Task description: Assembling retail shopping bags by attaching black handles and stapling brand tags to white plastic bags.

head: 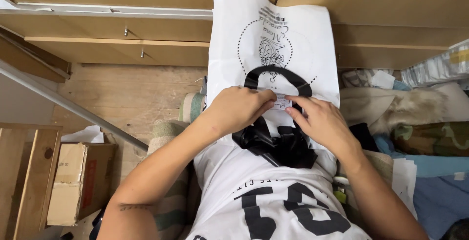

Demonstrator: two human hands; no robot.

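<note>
A white fabric bag with a black printed emblem lies flat in front of me, its black loop handle on top. Both hands meet at a small white paper tag just below the handle. My left hand pinches the tag's left edge with closed fingers. My right hand presses fingertips on the tag's right side. A bunched black ribbon or strap lies under my hands against my white printed shirt.
Wooden cabinets and drawers line the far side. A cardboard box and a wooden frame stand on the plank floor at left. A metal rail runs diagonally. Piled clothes and fabric lie at right.
</note>
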